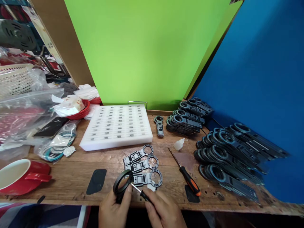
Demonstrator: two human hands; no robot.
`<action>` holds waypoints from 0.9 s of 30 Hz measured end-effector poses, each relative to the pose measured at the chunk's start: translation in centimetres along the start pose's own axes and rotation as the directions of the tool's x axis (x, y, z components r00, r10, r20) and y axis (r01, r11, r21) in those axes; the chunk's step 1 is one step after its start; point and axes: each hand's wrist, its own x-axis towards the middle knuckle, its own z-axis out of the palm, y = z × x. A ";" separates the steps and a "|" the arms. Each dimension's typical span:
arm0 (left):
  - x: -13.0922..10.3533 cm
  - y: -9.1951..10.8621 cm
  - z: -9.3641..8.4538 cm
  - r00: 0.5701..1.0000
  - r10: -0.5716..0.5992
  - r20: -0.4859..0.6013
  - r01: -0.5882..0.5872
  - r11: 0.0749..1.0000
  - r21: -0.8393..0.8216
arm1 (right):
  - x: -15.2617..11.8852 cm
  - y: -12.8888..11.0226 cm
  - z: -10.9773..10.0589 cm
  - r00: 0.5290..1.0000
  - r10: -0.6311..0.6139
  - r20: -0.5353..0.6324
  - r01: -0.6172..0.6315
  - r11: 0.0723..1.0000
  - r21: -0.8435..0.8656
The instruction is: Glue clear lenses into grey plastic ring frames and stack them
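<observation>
At the front edge of the bench, my left hand (115, 207) is closed around a dark part with a ring-shaped end (121, 182). The ring is tilted up and the part's lower end is hidden by my fingers. My right hand (163, 207) grips a small screwdriver (144, 195) with a black handle. Its metal shaft points left, and the tip meets the dark part near the ring. Just beyond my hands, several grey ring-ended plates (139, 166) lie fanned out on the wood.
A white foam block (118, 126) holding rows of small metal pieces lies behind. An orange-black screwdriver (188, 179) and a small white bottle (179, 144) are to the right, beside stacks of dark ring-ended parts (228, 158). A red mug (23, 177) stands left.
</observation>
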 end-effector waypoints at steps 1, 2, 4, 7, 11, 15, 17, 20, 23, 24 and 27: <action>0.0 0.0 0.0 1.000 -0.005 -0.004 0.005 1.000 -0.002 | 0.0 0.0 0.0 1.000 0.000 0.000 0.000 1.000 -0.001; 0.0 0.1 0.0 1.000 -0.009 -0.011 0.009 1.000 -0.003 | 0.0 -0.1 -0.1 1.000 0.000 0.000 0.000 1.000 -0.003; 0.0 0.3 0.0 1.000 -0.011 -0.017 0.011 1.000 0.002 | 0.1 -0.1 -0.2 1.000 -0.009 -0.005 0.009 1.000 -0.011; 0.0 0.6 0.0 1.000 0.019 -0.013 -0.019 0.999 0.032 | 0.3 -0.3 -0.3 1.000 -0.016 -0.015 0.015 0.999 -0.028; -0.2 0.8 -0.1 0.998 0.067 -0.012 -0.066 0.994 0.084 | 0.4 -0.5 -0.4 0.999 -0.009 -0.030 0.009 1.000 -0.016; -0.2 0.5 -0.2 0.997 0.073 0.000 -0.073 0.992 0.103 | 0.6 -0.7 -0.6 1.000 0.003 -0.015 -0.003 1.000 0.007; -0.2 0.4 -0.2 0.998 0.062 0.010 -0.063 0.993 0.102 | 0.6 -0.8 -0.6 1.000 0.007 -0.002 -0.007 1.000 0.012; -0.3 0.5 -0.2 0.998 0.055 0.021 -0.057 0.991 0.119 | 0.6 -0.8 -0.7 1.000 0.019 0.019 -0.019 1.000 0.020; -0.5 0.7 -0.2 0.996 0.080 0.027 -0.083 0.983 0.162 | 0.5 -0.8 -0.7 0.999 0.020 0.029 -0.020 1.000 -0.007; -0.6 0.8 -0.2 0.995 0.096 0.023 -0.098 0.979 0.178 | 0.4 -0.8 -0.7 1.000 0.007 0.028 -0.006 0.999 -0.033; -0.7 0.8 -0.3 0.986 0.165 0.009 -0.162 0.956 0.244 | 0.1 -0.7 -0.4 0.999 -0.035 0.034 0.038 0.995 -0.093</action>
